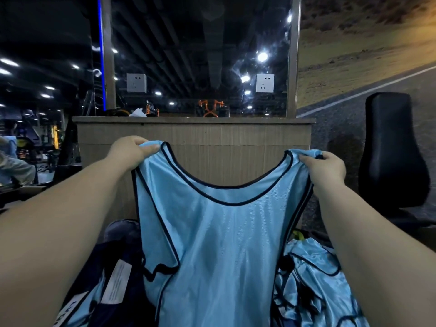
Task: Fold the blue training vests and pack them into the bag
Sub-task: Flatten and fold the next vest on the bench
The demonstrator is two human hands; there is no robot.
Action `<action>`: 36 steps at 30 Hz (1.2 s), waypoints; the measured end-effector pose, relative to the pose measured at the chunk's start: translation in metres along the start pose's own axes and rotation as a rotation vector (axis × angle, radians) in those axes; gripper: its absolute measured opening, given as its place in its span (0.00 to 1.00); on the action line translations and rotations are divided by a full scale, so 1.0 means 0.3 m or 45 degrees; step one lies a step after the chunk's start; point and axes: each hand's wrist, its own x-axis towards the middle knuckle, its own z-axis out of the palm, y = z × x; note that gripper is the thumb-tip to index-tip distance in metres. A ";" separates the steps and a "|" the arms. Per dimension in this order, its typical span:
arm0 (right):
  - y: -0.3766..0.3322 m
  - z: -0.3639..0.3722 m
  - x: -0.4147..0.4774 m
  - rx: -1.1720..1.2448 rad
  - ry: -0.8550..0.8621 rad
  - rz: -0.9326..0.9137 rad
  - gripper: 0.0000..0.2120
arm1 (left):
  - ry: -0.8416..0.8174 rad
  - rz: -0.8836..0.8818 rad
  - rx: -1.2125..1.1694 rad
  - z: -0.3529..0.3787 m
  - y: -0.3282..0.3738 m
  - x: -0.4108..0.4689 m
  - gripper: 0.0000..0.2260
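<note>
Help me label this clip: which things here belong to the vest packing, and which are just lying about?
Job in hand: held blue vest; left hand and right hand, pinching its shoulder straps; heap of blue vests; dark navy bag, apparently.
Lying about: black chair; wall socket; wooden counter.
</note>
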 end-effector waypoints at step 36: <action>-0.097 0.082 -0.119 -0.248 -0.603 -0.049 0.13 | -0.363 0.155 -0.244 0.117 0.118 -0.066 0.10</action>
